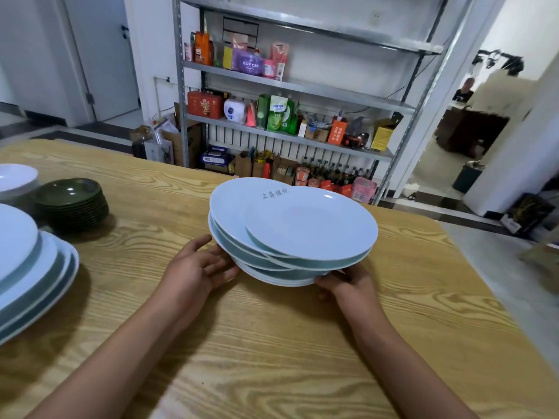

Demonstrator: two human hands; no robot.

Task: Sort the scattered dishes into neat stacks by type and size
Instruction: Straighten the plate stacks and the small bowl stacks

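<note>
An uneven stack of several pale blue deep plates [302, 228] sits at the middle of the wooden table [272, 343], the top plates shifted to the right. My left hand [199, 267] lies at the stack's left side, fingers straight and touching the lower rims. My right hand [344, 281] is at the stack's near right edge, fingertips tucked under the bottom plates. A stack of dark green small dishes [72, 204] stands at the left. Larger pale blue plates [27, 273] are piled at the near left edge, with a white bowl [16, 179] behind them.
Behind the table stands a metal shelf rack [287, 86] full of packages and bottles. A doorway opens at the far right, where a person [464, 90] sits. The table's right edge [472, 258] drops to a tiled floor.
</note>
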